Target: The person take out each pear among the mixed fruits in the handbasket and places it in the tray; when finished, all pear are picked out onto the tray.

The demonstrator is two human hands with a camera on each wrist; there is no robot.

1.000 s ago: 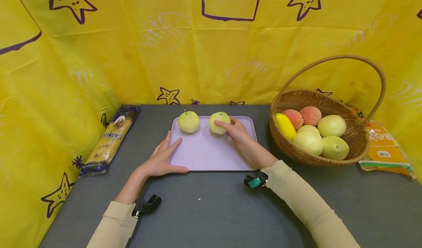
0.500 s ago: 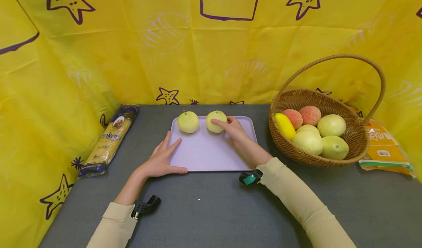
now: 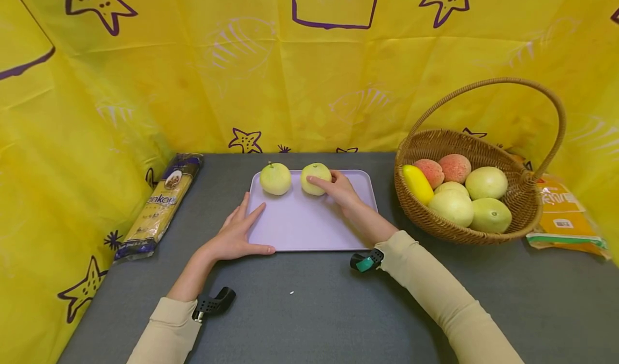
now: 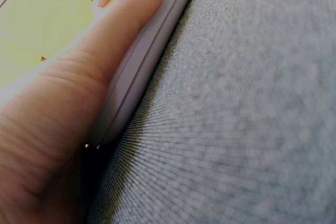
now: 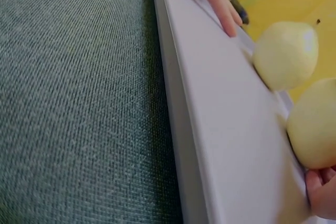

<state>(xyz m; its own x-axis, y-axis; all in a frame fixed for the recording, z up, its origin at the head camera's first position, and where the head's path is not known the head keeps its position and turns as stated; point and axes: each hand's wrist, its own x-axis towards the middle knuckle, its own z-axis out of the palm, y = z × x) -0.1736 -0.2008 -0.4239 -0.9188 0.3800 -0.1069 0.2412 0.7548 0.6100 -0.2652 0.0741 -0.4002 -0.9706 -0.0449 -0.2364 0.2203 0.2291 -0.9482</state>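
Observation:
A pale lilac tray (image 3: 300,227) lies on the grey table, and two round yellow-green pears stand along its far side. My right hand (image 3: 340,192) grips the right pear (image 3: 314,173), thumb on its near face and fingers at its right side. Left of it, slightly apart, stands the other pear (image 3: 275,179), its stem up. My left hand (image 3: 235,237) rests spread at the tray's left front corner, thumb along the front rim. In the left wrist view the thumb (image 4: 100,45) lies over the tray's rim. The right wrist view shows both pears, with fingertips (image 5: 323,198) under the nearer one.
A wicker basket (image 3: 411,213) with a tall handle stands on the right, holding peaches, a yellow fruit and several pale green fruits. Behind it lies an orange packet (image 3: 563,219). A pasta packet (image 3: 162,208) lies on the left. Yellow cloth (image 3: 309,95) hangs at the back and sides.
My right hand has shifted the right pear a little to the left along the tray, closer to the other pear. The left hand stays in place.

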